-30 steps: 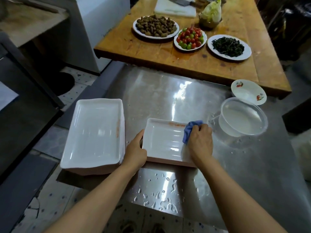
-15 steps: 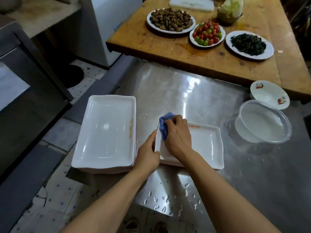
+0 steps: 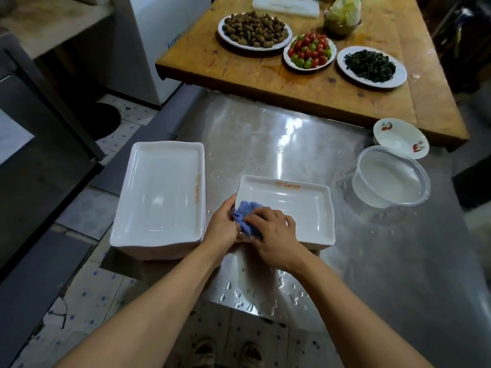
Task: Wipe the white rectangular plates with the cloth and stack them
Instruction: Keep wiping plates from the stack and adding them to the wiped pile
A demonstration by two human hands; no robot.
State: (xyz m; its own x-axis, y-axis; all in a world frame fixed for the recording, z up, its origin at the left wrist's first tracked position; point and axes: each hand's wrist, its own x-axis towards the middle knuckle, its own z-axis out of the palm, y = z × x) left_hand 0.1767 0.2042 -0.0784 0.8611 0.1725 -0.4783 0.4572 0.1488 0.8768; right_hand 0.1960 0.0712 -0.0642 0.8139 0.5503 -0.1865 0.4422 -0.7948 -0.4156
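Note:
A white rectangular plate (image 3: 297,205) with orange lettering on its far rim lies on the wet steel table (image 3: 279,144). My right hand (image 3: 273,232) presses a blue cloth (image 3: 245,217) onto the plate's near-left corner. My left hand (image 3: 221,227) grips the plate's left edge beside the cloth. A stack of white rectangular plates (image 3: 162,195) stands to the left, at the table's left edge.
A clear plastic bowl of water (image 3: 390,181) and a small painted dish (image 3: 401,138) sit at the right. Behind, a wooden table (image 3: 239,73) carries plates of nuts (image 3: 255,29), tomatoes (image 3: 309,53) and dark greens (image 3: 372,66). Water drops lie on the near table edge.
My right hand has dragged the cloth from the plate's far right corner across to the far left, then down to the near-left corner. My left hand kept its hold on the left edge.

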